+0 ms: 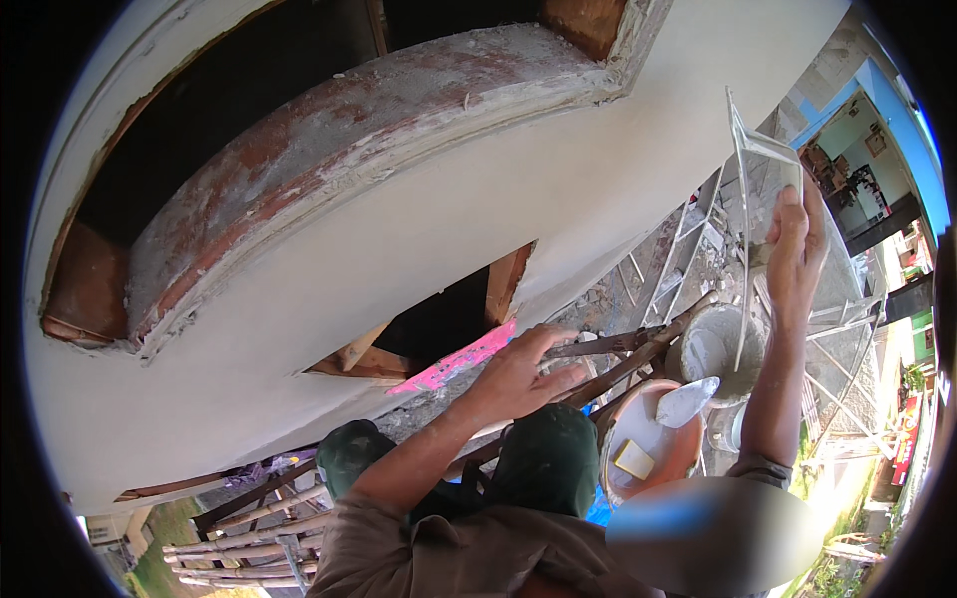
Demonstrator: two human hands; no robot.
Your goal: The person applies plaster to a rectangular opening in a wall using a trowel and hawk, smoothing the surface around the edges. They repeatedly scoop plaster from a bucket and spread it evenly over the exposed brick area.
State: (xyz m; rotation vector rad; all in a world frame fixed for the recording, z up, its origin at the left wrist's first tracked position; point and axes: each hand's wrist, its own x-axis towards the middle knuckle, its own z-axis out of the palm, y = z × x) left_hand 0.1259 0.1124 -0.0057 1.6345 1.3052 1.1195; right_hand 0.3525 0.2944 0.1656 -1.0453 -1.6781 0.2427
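My right hand (pixel 797 239) is raised at the right, its fingers wrapped round the handle of a long plastering trowel (pixel 743 224). The blade appears nearly edge-on, upright, and smeared with pale plaster. My left hand (pixel 523 377) has its fingers apart and nothing in it. It hovers over my knees, close to a bright pink strip (pixel 454 361) by the wall's lower opening. Below the long blade is a bucket of grey plaster (pixel 713 349). Beside that, an orange tub (pixel 688 444) holds cloudy water, with a pointing trowel (pixel 688 401) across its rim and a yellow sponge (pixel 634 458) inside.
A smooth pale wall (pixel 419 239) fills the left and middle, with a rough curved ledge (pixel 349 130) under a dark opening above. Wooden poles (pixel 648 354) cross near the buckets. Bamboo poles (pixel 249 543) lie at lower left. A metal ladder-like frame (pixel 683 249) stands over rubble beyond.
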